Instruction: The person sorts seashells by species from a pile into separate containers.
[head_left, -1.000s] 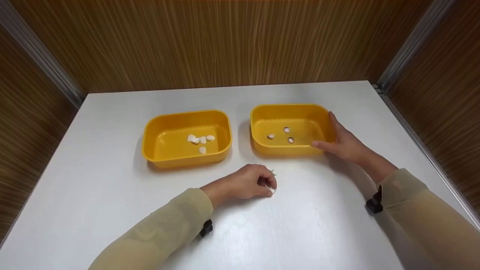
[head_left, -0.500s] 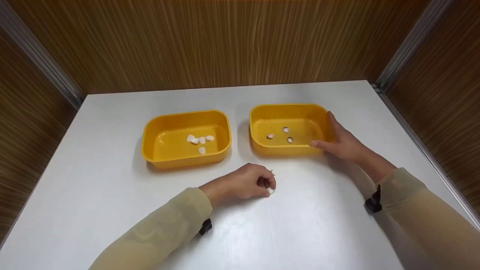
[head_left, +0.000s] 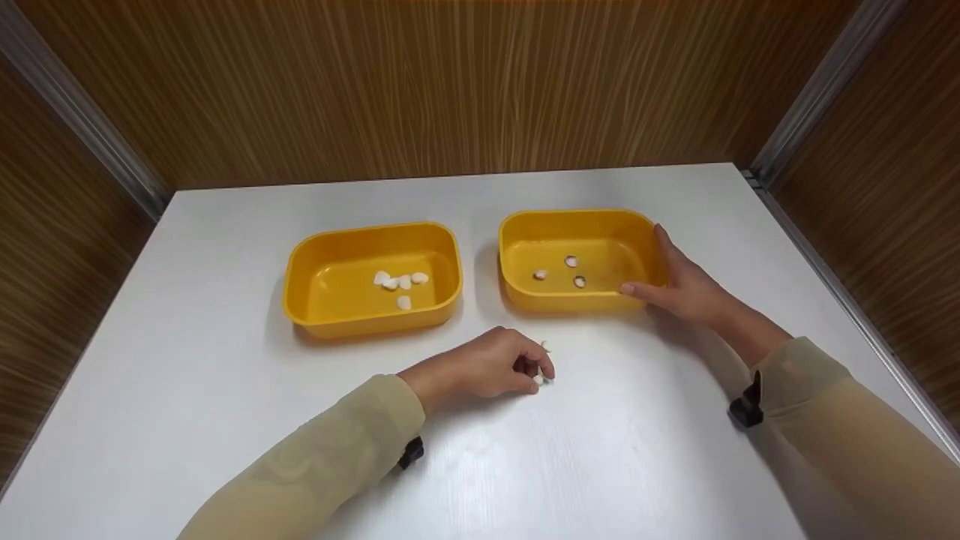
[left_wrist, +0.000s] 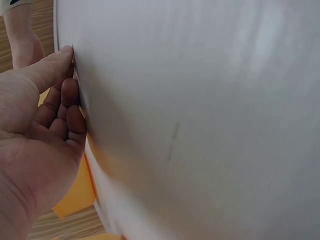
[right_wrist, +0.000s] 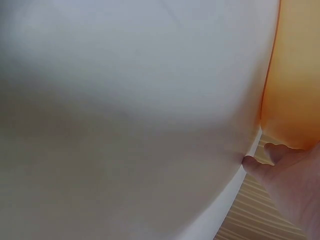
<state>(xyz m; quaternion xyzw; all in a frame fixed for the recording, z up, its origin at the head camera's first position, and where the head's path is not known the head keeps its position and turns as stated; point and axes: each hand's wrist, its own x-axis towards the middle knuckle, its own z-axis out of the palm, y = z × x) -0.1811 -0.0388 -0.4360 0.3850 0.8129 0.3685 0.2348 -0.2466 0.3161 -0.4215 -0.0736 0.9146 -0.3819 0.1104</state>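
My left hand rests low over the white table, thumb and index finger curled at a small white shell-like piece. Just beyond its knuckles lies another small pale piece, partly hidden. With my right hand I hold the right end of a yellow bin, thumb at the front rim and fingers along the side. In that bin sit 3 small shell-like pieces with darker edges. A second yellow bin, on the left, holds several plain white pieces. The left wrist view shows curled fingers.
Both bins stand side by side toward the back of the white table, with a narrow gap between them. Wood-grain panels rise behind and at both sides, with metal strips at the corners.
My left index finger has shifted slightly away from the thumb, so more of the small white piece shows. The right hand and both bins stay in place.
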